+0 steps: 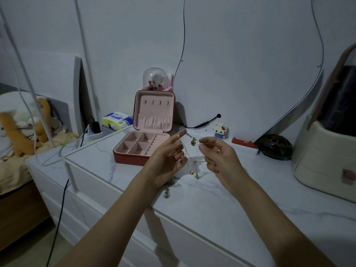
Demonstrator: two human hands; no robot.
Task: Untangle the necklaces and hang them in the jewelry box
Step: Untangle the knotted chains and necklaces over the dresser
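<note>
While both hands are raised above the near edge of the marble-patterned dresser top (221,191), the tangled necklaces (189,151) hang between them, so the chain's taut stretch runs left to right from one set of fingertips to the other, with the rest falling straight down. The left hand (165,157) pinches the upper end of a chain between thumb and forefinger, its other fingers loosely curled; the right hand (217,153) pinches a strand at much the same height, its lower fingers bent around a second thread. A small gold pendant (193,142) dangles in the gap, and the loose clump of chain (170,185) trails onto the surface below the left wrist. Both hands seem equally close to the knot; which strand crosses which is too fine to tell.

Just beyond the left hand stands the open red jewelry box (142,149), its pink lid upright with four empty hooks (156,102). Farther back sit a tissue pack (116,120), a glass dome (153,79) and a block figure (220,130); a cream organizer (325,162) stands at right, a bed with plush toys (23,128) at left.
</note>
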